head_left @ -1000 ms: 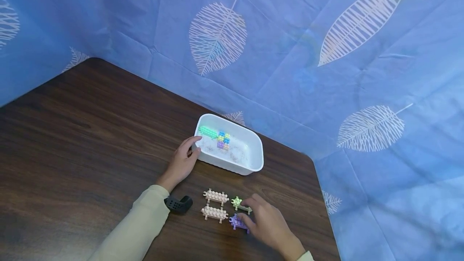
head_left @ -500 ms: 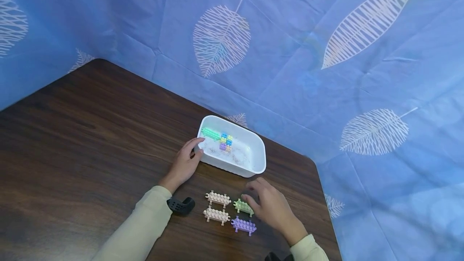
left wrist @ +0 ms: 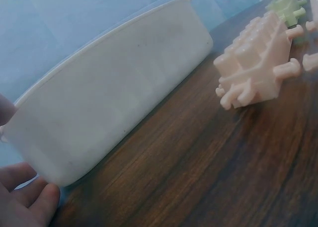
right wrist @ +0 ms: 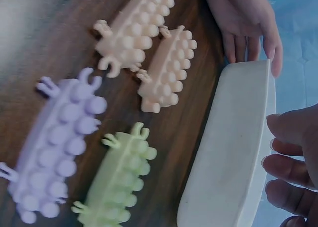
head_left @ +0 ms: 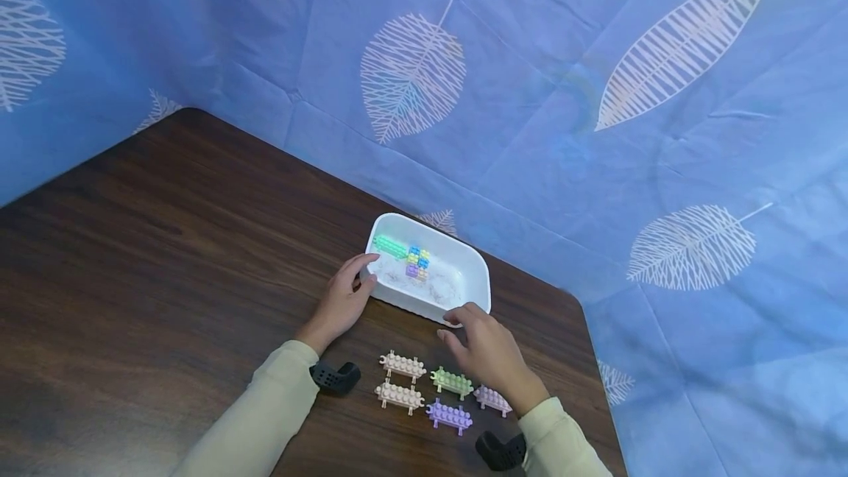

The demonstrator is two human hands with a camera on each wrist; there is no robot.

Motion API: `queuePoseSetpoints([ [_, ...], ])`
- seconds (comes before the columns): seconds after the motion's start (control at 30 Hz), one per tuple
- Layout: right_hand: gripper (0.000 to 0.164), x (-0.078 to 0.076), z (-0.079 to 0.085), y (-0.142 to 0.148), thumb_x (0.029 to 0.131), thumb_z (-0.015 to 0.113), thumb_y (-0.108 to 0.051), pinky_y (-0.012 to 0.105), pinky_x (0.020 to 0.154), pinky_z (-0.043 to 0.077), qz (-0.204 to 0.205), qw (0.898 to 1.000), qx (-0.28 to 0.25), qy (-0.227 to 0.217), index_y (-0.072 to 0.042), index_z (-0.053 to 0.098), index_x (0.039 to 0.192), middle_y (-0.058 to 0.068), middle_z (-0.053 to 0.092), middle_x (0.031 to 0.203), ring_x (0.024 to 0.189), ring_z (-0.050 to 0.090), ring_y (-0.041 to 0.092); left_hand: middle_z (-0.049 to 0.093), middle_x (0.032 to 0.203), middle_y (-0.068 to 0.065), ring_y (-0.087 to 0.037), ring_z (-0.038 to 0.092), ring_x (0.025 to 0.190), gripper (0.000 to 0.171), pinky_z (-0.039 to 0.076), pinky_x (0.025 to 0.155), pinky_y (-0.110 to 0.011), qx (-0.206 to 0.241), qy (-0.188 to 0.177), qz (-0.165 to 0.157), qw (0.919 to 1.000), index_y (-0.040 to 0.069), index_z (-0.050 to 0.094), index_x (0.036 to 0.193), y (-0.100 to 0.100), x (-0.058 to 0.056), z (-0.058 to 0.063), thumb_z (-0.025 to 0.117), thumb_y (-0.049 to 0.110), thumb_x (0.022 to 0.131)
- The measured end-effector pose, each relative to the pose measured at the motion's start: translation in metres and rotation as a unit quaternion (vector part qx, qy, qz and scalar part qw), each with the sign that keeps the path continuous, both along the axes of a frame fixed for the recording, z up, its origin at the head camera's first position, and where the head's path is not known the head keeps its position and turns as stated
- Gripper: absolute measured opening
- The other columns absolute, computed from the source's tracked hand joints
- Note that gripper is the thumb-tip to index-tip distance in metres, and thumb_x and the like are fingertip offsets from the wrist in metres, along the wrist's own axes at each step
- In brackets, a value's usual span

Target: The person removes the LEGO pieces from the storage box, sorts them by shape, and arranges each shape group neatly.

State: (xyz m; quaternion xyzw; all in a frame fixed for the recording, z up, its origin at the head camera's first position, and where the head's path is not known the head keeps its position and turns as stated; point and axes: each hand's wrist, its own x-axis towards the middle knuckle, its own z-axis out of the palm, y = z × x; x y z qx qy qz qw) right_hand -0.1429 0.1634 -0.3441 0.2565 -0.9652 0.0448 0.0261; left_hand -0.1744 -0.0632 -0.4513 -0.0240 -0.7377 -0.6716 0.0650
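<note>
My left hand [head_left: 344, 300] grips the left end of a white plastic tub [head_left: 477, 287], fingers at its rim. Inside lie a bright green studded block [head_left: 390, 246] and several small coloured bricks [head_left: 417, 262]. My right hand [head_left: 486, 348] is at the tub's near right corner, fingers loosely bent, with nothing seen between them; the right wrist view shows its fingertips [right wrist: 278, 162] right by the rim. On the table lie two peach studded blocks [head_left: 403, 365] with peg-like side arms, a pale green one [head_left: 452, 381], a purple one [head_left: 449, 416] and a lilac one [head_left: 492, 400], partly behind my right wrist.
The dark wood table [head_left: 165, 300] runs back to a blue leaf-patterned cloth [head_left: 517, 94]. Black wrist-camera mounts [head_left: 335, 377] sit on both wrists, the right one close beside the purple and lilac blocks.
My right hand has moved off the pale green and purple blocks, forward to the tub's near right corner, leaving them and the lilac block in sight. The left hand stays on the tub.
</note>
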Motion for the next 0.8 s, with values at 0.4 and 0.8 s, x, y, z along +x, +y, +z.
queuePoseSetpoints([
  [0.4, 0.028, -0.038, 0.0, -0.009, 0.088, 0.067, -0.027, 0.034, 0.069, 0.052, -0.034, 0.999, -0.004, -0.012, -0.01, 0.067, 0.11, 0.001, 0.064, 0.103, 0.074, 0.057, 0.012, 0.038, 0.146, -0.008, -0.025, 0.033, 0.137, 0.04, 0.036, 0.108, -0.045, 0.011, 0.005, 0.001, 0.9999, 0.011, 0.047, 0.138, -0.001, 0.001, 0.001, 0.048, 0.016, 0.098],
  [0.8, 0.028, -0.066, -0.007, -0.028, 0.089, 0.064, -0.026, 0.04, 0.081, 0.053, -0.042, 0.998, 0.001, -0.037, -0.009, 0.066, 0.112, 0.005, 0.064, 0.105, 0.095, 0.062, 0.02, 0.039, 0.146, -0.007, -0.025, 0.034, 0.137, 0.039, 0.037, 0.107, -0.045, 0.013, 0.009, 0.008, 0.9998, 0.013, 0.049, 0.136, 0.0, 0.0, -0.002, 0.049, 0.017, 0.098],
])
